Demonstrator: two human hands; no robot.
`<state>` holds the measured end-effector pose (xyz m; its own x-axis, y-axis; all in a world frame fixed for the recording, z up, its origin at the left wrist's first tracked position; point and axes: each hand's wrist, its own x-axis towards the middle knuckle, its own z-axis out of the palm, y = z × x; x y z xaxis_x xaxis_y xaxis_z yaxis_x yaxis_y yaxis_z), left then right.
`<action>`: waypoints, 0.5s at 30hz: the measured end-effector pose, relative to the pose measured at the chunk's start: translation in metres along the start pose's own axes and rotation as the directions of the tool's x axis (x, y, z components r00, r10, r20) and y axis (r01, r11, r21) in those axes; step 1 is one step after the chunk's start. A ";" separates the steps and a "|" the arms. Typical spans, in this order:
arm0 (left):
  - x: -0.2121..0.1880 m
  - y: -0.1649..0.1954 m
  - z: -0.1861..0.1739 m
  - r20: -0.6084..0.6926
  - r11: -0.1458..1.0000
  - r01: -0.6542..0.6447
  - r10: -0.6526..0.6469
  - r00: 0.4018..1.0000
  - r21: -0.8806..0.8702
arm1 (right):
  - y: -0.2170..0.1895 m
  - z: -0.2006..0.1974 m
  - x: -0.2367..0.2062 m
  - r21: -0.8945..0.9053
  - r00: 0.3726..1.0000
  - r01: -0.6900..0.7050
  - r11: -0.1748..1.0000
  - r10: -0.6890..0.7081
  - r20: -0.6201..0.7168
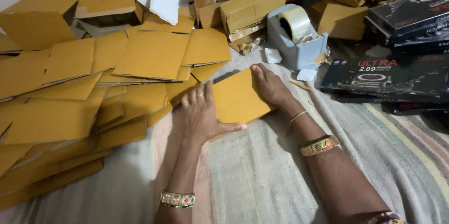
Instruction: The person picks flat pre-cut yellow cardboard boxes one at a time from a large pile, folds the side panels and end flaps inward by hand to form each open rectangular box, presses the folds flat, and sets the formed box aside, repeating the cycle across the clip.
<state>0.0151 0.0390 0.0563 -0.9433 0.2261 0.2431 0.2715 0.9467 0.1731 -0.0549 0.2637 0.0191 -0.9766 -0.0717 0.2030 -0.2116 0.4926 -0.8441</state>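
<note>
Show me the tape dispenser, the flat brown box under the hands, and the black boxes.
Tape dispenser point(299, 41), head view, on its grey-blue body.
Flat brown box point(238, 97), head view, on its bare top face.
Black boxes point(388, 76), head view, on the nearest box's lid.

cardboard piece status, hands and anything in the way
Left hand flat on cardboard piece, right hand pressing its far edge. Piece lies on striped cloth. Cardboard pile touches left side; tape dispenser apart.
</note>
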 end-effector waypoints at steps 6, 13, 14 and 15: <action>-0.019 -0.046 0.033 -0.220 0.914 0.120 -0.219 0.951 -0.387 | 0.007 0.003 0.002 0.002 0.998 0.042 0.999 -0.042 -0.036; -0.028 -0.060 0.054 0.070 0.057 0.080 -0.156 0.985 -0.995 | 0.000 0.001 -0.008 0.221 0.991 0.135 0.966 -0.130 -0.037; -0.030 -0.059 0.052 0.034 0.032 0.039 -0.124 0.992 -0.999 | -0.002 -0.001 -0.008 0.240 0.988 0.156 0.958 -0.148 -0.049; -0.030 -0.057 0.051 0.052 0.045 0.059 -0.138 0.989 -0.997 | -0.005 -0.003 -0.007 0.258 0.985 0.174 0.950 -0.164 -0.059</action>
<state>0.0187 -0.0107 -0.0092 -0.9805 0.1045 0.1667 0.1471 -0.1731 0.9739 -0.0466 0.2638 0.0234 -0.9245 -0.1003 0.3676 -0.3811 0.2323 -0.8949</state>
